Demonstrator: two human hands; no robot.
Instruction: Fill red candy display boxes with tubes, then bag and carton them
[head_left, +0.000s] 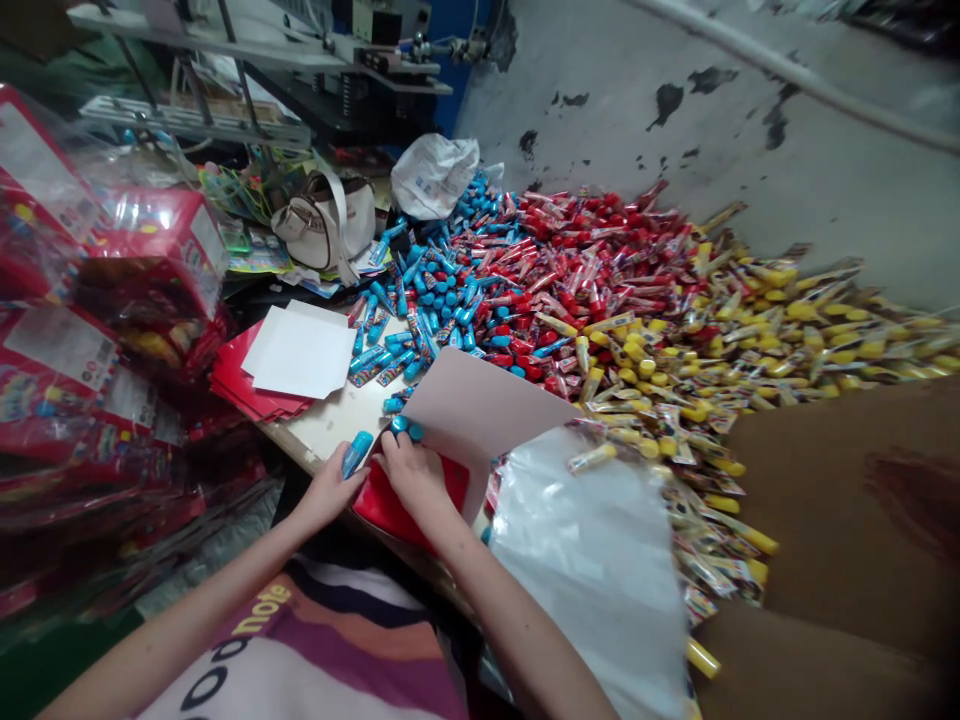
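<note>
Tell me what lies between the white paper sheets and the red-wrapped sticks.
The head view shows a loose heap of blue-wrapped tubes between the white paper sheets and the red-wrapped sticks.

Soft, even light across the work, no clear source, shadows faint and diffuse. Glare sits on the clear plastic sheet (592,560). Wide-angle bending curves the grey wall (675,110) at the frame's edge; the red packages (97,480) at far left smear into blur.
</note>
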